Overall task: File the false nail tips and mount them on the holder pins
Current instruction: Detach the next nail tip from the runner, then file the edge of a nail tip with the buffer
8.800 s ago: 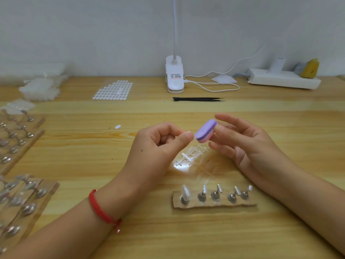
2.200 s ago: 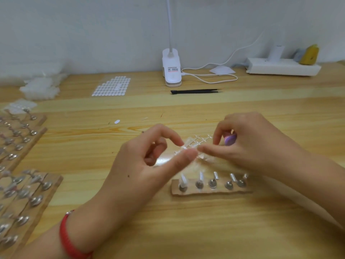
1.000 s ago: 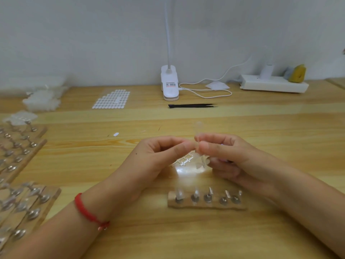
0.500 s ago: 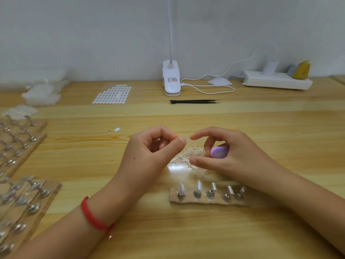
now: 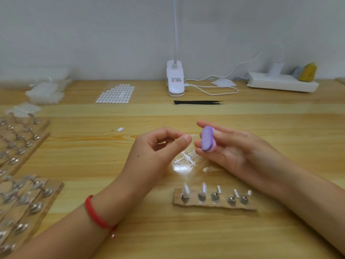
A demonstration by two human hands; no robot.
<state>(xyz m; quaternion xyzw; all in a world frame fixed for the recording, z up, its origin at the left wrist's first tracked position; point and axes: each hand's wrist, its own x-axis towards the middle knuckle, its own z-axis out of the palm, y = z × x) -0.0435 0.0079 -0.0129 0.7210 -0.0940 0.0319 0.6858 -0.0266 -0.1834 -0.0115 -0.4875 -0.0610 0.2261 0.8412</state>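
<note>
My right hand holds a small purple and pink buffer block upright between thumb and fingers. Just left of it, my left hand pinches thumb against forefinger; a clear nail tip there is too faint to make out. Below both hands a clear plastic sprue of nail tips lies on the wooden table. In front of it sits a small wooden holder strip with several metal pins, two at the left carrying clear tips.
More holder strips with pins crowd the left edge. At the back lie a sheet of white adhesive dots, black tweezers, a clamp lamp with its cable, and a power strip.
My right hand has lifted off the sprue and turned the buffer block upright from under its fingers. My left hand stays pinched beside it.
</note>
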